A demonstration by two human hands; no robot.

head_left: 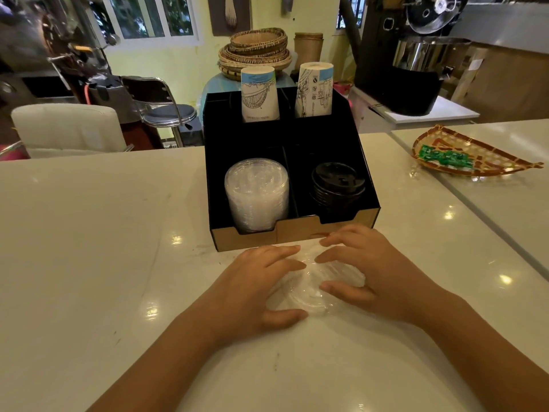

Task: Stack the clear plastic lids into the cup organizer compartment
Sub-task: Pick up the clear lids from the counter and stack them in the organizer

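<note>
White glossy counter (89, 233) fills the near view. On it both hands meet over a small pile of clear lids (315, 286): left hand (252, 289) and right hand (377, 272) press on its sides, fingers spread. Just behind stands one black organizer (217, 173) with four compartments: clear lid stack (257, 194) front left, black lids (337, 185) front right, two printed paper cups (260, 95) behind; their writing is unreadable. One woven tray (472, 153) lies right. Farther away, stacked baskets (255, 52), windows.
</note>
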